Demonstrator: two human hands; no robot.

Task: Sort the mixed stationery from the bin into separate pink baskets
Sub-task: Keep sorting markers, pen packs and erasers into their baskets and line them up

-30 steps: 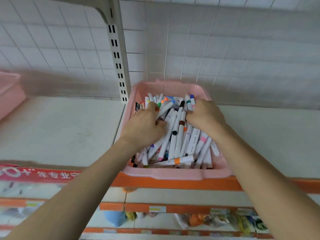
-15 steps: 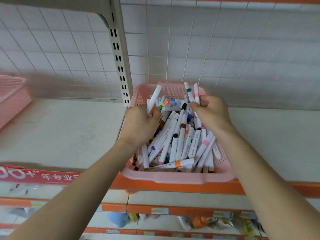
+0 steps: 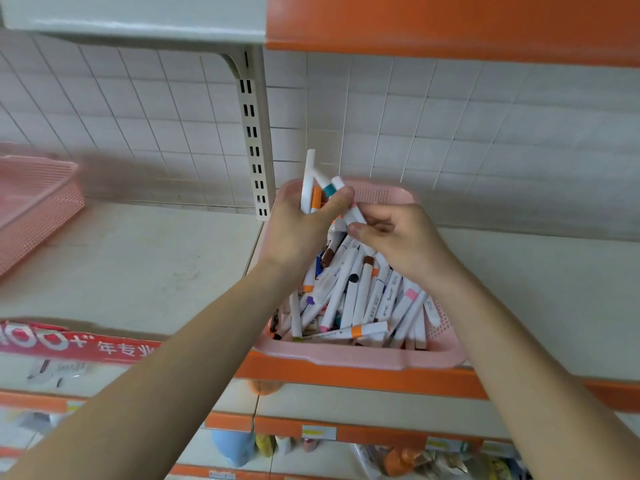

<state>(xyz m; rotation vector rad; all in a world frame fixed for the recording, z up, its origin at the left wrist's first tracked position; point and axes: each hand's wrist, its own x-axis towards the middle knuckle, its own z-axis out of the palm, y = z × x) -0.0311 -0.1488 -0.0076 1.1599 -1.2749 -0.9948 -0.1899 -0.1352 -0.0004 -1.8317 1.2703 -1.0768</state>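
Gathering step: left hand (image 3: 299,225) grips a marker bundle (image 3: 307,174) above the bin (image 3: 346,356) at its twelve o'clock rim, right hand (image 3: 401,239) pinches a further marker (image 3: 354,214) against it; next probably a carry to the nine o'clock pink basket (image 3: 38,206).

The one wide-angle camera sits on my head and looks forward and down along my forearms. It is close to the shelf (image 3: 156,265): my left hand (image 3: 298,230) and right hand (image 3: 405,244) meet mid-frame over the pink basket (image 3: 346,358) at the shelf's front edge, tiled wall (image 3: 450,133) behind.
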